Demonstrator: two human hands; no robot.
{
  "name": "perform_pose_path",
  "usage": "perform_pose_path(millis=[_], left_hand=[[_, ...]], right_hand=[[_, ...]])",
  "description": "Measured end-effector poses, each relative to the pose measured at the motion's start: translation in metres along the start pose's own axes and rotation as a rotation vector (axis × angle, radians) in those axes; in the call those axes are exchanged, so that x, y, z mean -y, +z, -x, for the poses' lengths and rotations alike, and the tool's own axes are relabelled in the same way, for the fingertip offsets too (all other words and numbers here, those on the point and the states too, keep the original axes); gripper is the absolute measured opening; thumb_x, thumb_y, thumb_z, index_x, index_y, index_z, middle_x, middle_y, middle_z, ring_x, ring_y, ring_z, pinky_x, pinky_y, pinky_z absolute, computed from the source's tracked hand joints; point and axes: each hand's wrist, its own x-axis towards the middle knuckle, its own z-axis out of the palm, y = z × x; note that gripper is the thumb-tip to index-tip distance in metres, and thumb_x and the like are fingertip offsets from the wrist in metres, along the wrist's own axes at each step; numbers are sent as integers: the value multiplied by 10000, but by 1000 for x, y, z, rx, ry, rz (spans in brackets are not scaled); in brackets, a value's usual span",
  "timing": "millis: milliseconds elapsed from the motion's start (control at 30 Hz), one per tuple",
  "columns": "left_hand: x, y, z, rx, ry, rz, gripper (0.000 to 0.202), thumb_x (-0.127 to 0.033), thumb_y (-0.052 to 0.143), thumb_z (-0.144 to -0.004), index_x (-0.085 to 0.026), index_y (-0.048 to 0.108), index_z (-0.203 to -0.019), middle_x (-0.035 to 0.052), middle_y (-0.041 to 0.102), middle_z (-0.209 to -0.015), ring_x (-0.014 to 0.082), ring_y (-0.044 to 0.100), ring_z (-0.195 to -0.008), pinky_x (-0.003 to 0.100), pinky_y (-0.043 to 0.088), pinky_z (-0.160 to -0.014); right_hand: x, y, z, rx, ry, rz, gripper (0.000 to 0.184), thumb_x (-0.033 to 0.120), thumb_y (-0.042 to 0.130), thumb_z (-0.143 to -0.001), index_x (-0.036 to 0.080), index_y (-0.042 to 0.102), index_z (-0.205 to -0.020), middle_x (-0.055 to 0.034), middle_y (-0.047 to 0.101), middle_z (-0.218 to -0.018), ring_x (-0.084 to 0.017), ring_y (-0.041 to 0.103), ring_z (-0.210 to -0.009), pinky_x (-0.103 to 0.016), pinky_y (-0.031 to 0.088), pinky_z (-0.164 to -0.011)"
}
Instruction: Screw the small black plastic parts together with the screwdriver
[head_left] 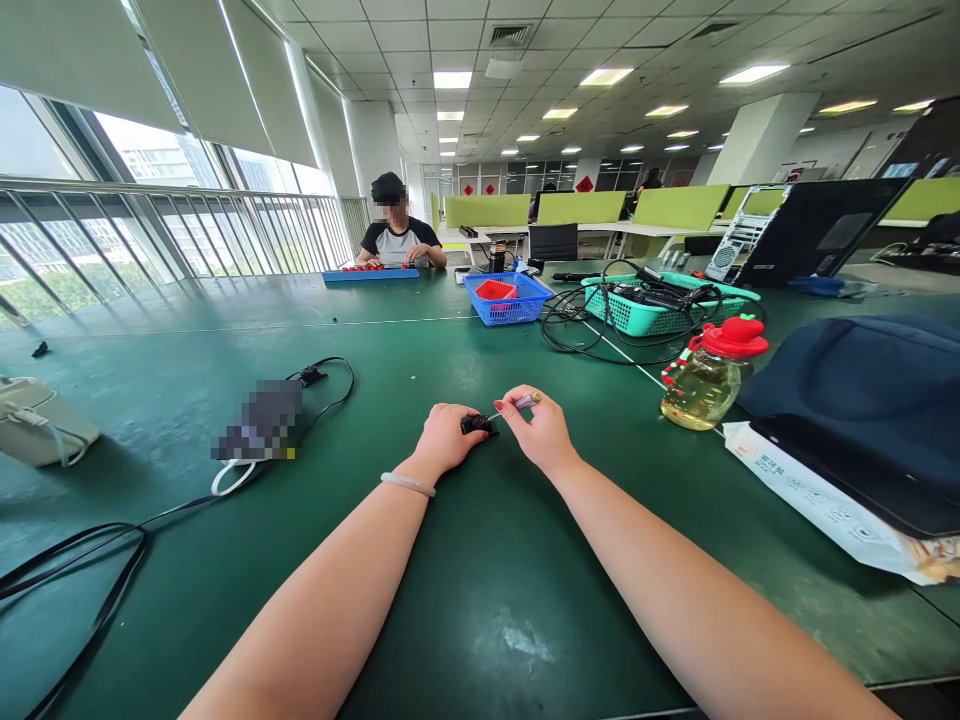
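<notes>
My left hand (445, 440) rests low over the green table, its fingers closed around a small black part (478, 425) whose exact kind I cannot make out. Opposite it, my right hand (545, 436) pinches a small screwdriver (529, 401) with a pale purple handle. The thin metal shaft slants left and its tip reaches the black part. Whether the tip sits in a screw is too small to tell. A light bracelet (407, 484) circles my left wrist.
A blurred-out dark device (262, 420) with cables lies left, near a pale pouch (43, 422). Ahead are a blue basket (508, 312) and a green basket (637, 318) with black cables. Right stand a red-lidded bottle (701, 390), a phone (855, 475) and a navy bag (862, 390). A person (401, 240) sits across.
</notes>
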Motion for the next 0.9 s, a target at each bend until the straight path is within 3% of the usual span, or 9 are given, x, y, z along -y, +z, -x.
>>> perform_pose_path(millis=[267,567,700,900], left_hand=[[-3,-1,1,26,-7,-35,287,-337,696,-808,-233,725,-1073,65,713,-1129,292,526,-1180,397,424,-1044],[-3,0,2,8,-18,-102,326,-379,686,-813,-230,716,-1101,68,693,-1182,291,501,-1207,413,398,-1061],[-2,2,3,-21,-74,-140,388,-443,701,-791,-240,716,-1122,78,619,-1317,309,440,-1280,434,381,-1078],[0,3,3,-15,-80,-133,394,-442,718,-778,-258,714,-1126,70,616,-1323,295,428,-1298,427,374,-1091]], right_hand=[[-10,-1,-3,-93,20,-58,314,513,551,-876,243,583,-720,-39,613,-806,-202,583,-754,-336,459,-727],[-5,-2,-1,40,29,66,455,570,451,-913,244,540,-608,3,518,-568,-165,480,-585,-294,368,-583],[-2,-2,0,76,-23,81,508,568,417,-924,244,479,-538,-3,503,-538,-167,478,-575,-308,377,-610],[0,-1,1,106,-54,92,546,571,371,-939,242,459,-513,-12,520,-530,-175,506,-592,-326,397,-659]])
